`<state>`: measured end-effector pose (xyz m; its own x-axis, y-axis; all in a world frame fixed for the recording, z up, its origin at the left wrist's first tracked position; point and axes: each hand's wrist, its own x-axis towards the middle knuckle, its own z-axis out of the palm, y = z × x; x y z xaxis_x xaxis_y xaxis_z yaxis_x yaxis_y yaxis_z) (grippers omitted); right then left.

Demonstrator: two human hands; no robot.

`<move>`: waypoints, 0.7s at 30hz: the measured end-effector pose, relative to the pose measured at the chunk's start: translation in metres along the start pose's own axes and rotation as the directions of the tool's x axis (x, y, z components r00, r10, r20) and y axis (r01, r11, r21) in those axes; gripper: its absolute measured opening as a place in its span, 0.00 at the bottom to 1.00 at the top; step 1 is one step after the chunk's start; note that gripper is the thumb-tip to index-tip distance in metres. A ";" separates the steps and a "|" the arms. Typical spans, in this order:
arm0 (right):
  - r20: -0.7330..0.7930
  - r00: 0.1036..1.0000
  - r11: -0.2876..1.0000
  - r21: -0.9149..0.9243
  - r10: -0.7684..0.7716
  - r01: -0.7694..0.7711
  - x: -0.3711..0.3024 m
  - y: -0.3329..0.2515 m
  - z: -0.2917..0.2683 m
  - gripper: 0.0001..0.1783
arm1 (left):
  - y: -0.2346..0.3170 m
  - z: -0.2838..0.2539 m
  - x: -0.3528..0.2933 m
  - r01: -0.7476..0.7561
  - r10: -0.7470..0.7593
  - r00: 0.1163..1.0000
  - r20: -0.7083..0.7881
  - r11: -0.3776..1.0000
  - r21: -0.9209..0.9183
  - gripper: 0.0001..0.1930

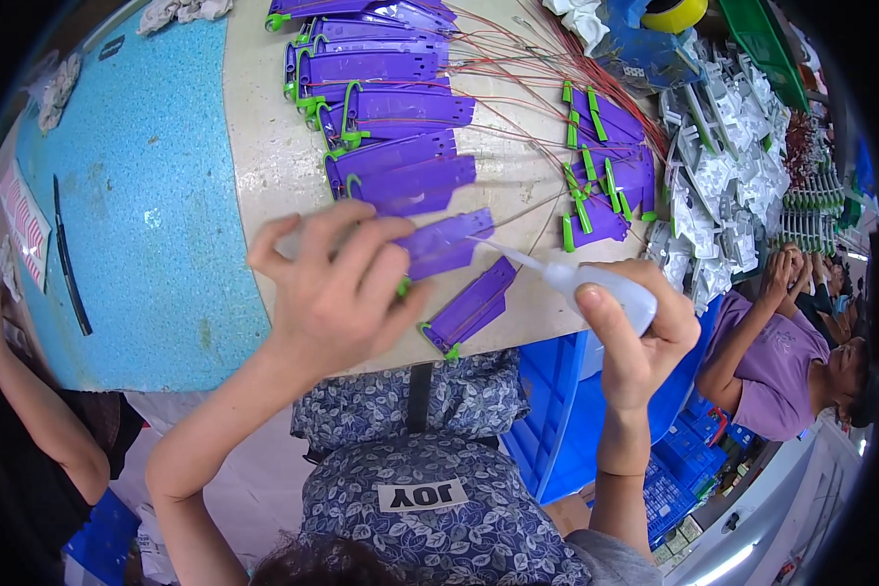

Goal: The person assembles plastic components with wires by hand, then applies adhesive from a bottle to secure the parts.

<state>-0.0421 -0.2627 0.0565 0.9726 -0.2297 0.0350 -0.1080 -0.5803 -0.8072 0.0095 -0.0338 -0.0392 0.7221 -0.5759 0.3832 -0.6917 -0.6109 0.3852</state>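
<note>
My left hand (337,278) is over the green-trimmed end of a purple plastic panel (449,244), thumb and fingers around that end. Motion blurs the hand, and its fingers hide part of the panel. A white squeeze bottle (610,295) with a long thin nozzle is gripped in my right hand (649,337). The nozzle points left, its tip at the panel's right end; I cannot tell whether it touches. Just below lies another purple panel (474,305) with a green end piece, near the table's front edge.
Several purple panels (396,107) with green clips and red wires (527,68) lie in a row beyond my hands. More panels (606,166) are stacked right, beside a heap of white parts (723,166). A blue mat (146,215) covers the left. Co-workers sit at both sides.
</note>
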 end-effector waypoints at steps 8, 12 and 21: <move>0.031 0.999 0.997 -0.071 -0.031 0.033 0.006 0.011 0.023 0.10 | -0.007 -0.003 0.007 -0.011 0.008 0.997 -0.082 0.999 -0.037 0.16; 0.059 0.998 0.997 -0.063 -0.036 0.039 0.002 0.007 0.010 0.09 | -0.009 -0.002 0.005 -0.003 0.000 0.998 -0.058 0.999 -0.044 0.17; 0.023 0.994 0.994 -0.028 0.106 -0.106 -0.012 0.004 -0.014 0.09 | 0.032 -0.006 -0.021 -0.066 0.078 0.996 0.054 0.979 -0.195 0.17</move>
<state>-0.0567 -0.2733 0.0613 0.9602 -0.2716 -0.0648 -0.2157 -0.5743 -0.7897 -0.0276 -0.0381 -0.0299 0.6658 -0.6501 0.3661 -0.7267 -0.4539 0.5157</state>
